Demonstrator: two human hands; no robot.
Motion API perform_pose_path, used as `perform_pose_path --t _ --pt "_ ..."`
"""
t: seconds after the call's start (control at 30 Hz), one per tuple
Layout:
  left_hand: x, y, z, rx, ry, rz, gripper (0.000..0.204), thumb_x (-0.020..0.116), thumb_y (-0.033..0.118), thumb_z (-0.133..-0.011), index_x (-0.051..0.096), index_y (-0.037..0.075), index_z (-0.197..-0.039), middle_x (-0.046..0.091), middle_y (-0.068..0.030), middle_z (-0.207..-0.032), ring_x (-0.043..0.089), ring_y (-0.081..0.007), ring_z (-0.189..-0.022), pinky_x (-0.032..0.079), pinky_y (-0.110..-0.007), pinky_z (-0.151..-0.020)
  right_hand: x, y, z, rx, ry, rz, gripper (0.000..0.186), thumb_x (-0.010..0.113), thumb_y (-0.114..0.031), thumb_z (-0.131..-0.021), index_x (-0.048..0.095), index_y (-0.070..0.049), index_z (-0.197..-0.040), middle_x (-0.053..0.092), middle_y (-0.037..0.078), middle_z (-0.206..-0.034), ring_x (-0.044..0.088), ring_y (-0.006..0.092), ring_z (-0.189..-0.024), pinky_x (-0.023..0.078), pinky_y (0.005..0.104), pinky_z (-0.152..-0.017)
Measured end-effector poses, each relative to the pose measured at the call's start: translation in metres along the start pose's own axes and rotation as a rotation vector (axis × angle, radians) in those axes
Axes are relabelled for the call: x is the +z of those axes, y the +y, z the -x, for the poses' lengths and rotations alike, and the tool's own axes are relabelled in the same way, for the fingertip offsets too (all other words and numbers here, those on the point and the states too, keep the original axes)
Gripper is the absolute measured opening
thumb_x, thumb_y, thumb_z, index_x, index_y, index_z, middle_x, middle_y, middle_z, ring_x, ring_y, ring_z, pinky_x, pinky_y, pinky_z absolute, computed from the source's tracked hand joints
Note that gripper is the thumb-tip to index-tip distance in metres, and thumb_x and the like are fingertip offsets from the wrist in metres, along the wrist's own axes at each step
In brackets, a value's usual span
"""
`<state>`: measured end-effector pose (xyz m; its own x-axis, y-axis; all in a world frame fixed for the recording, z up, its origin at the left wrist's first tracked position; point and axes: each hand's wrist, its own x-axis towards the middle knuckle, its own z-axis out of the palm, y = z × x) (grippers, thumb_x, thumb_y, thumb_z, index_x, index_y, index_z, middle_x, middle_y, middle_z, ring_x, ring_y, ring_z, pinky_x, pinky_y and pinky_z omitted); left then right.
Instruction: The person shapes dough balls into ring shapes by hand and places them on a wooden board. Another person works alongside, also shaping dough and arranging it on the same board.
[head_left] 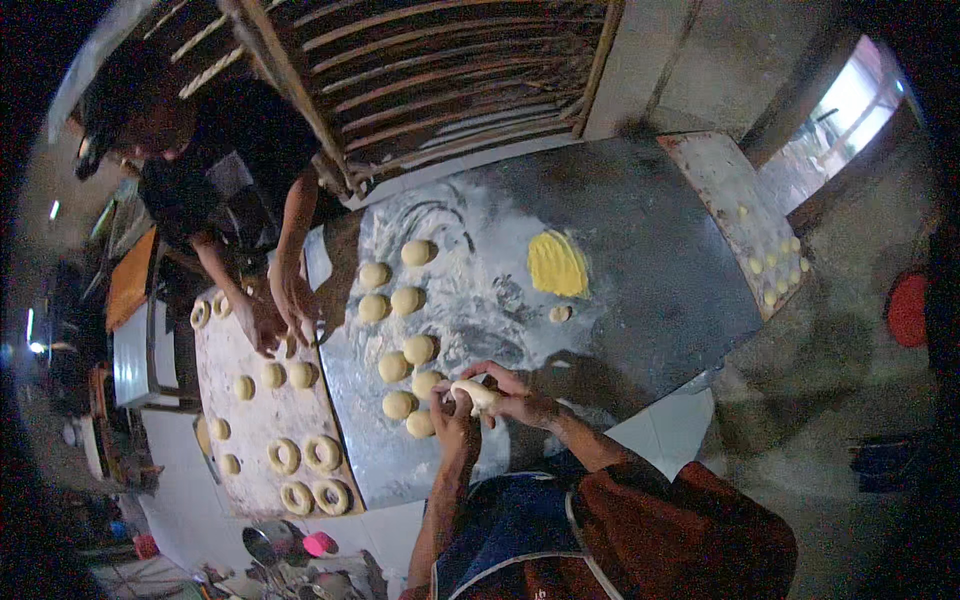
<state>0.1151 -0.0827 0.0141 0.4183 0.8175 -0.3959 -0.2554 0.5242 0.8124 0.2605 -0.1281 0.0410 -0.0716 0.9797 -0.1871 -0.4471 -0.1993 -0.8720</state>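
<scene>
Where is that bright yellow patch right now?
In the head view, the yellow patch lies on the dark tabletop, right of the dough balls, just beyond a small pale lump.

Overall light: dim, uneven; deep shade at left. Sources: one overexposed opening (850, 110) at upper right, its daylight washed to white; one small glaring lamp (37, 347) at far left. Bench (660, 240): moderately lit, dull bluish sheen toward its left part. Dough piece (478, 396) between my left hand (456, 420) and right hand (515, 402): pale against darker surroundings, edges soft. Co-worker's black shirt (255, 125): detail largely lost in shadow. Picture: grainy in dark areas; fisheye, straight edges bowed, black rim, margins smeared.
</scene>
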Motion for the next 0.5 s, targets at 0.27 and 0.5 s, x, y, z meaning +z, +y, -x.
perform_pose_path --t 0.27,0.5 --pt "0.020 -0.016 -0.036 0.400 -0.054 -0.585 0.033 0.065 0.015 -0.085 0.041 0.007 -0.106 0.052 -0.0070 -0.104 0.058 -0.0199 -0.089 0.049 -0.032 -0.074 -0.055 0.033 -0.021 -0.107 0.407 0.695 0.033 0.047 -0.034 -0.096 0.057 -0.005 -0.108 0.064 0.011 -0.092 0.062 0.0185 -0.075 0.051 0.0332 -0.066" --pt "0.025 -0.021 -0.050 0.806 0.074 -0.849 0.032 0.051 0.037 -0.094 0.044 0.006 -0.093 0.046 -0.0060 -0.082 0.052 -0.0197 -0.073 0.046 -0.034 -0.060 -0.033 0.056 -0.014 0.046 0.592 0.974 0.033 0.048 -0.036 -0.093 0.067 -0.009 -0.091 0.061 0.008 -0.063 0.056 0.0208 -0.056 0.043 0.0377 -0.058"
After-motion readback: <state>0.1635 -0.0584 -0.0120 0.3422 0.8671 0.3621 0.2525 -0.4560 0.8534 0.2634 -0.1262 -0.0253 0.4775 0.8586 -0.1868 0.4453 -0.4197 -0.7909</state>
